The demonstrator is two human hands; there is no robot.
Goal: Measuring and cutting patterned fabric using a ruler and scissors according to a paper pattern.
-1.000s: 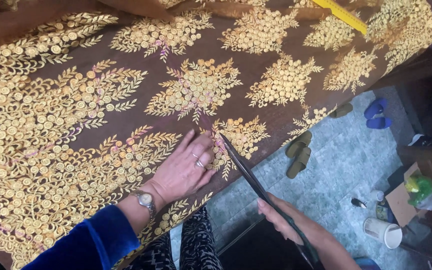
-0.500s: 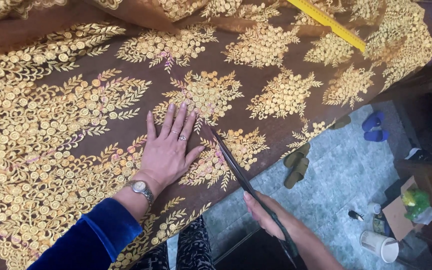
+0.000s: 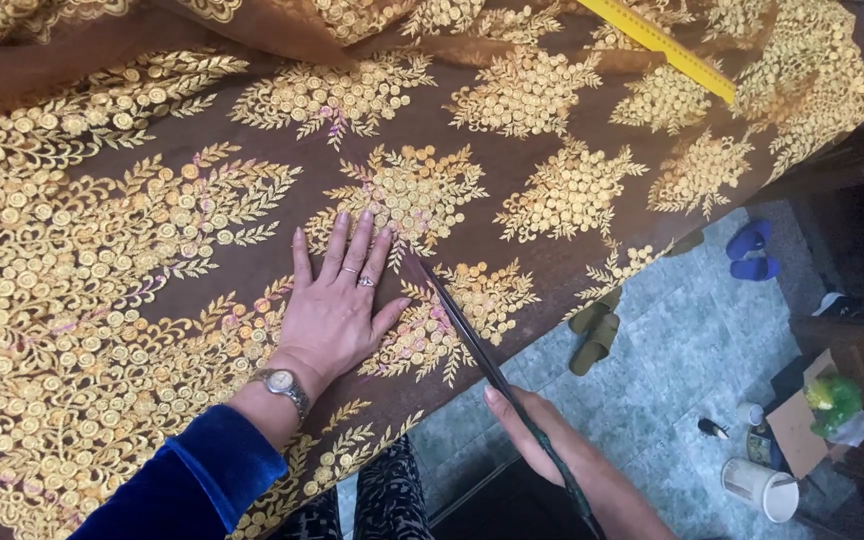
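A brown sheer fabric [image 3: 252, 120] with gold floral embroidery covers the table. My left hand [image 3: 337, 300] lies flat on it, fingers spread, with rings on the fingers and a wristwatch above a blue velvet sleeve. My right hand [image 3: 542, 435] grips the handles of long dark scissors [image 3: 462, 330] below the fabric's front edge. The blades lie into the cloth just right of my left thumb, the tip near a gold flower cluster.
A yellow ruler [image 3: 657, 45] lies on the fabric at the top right. On the green tiled floor are olive sandals [image 3: 592, 335], blue sandals [image 3: 747, 250], a white cup [image 3: 757, 487] and a cardboard box [image 3: 802, 430] with a green object.
My left hand has slid up and left across the fabric and flattened with spread fingers. The scissors have moved further into the cloth, and my right hand has followed.
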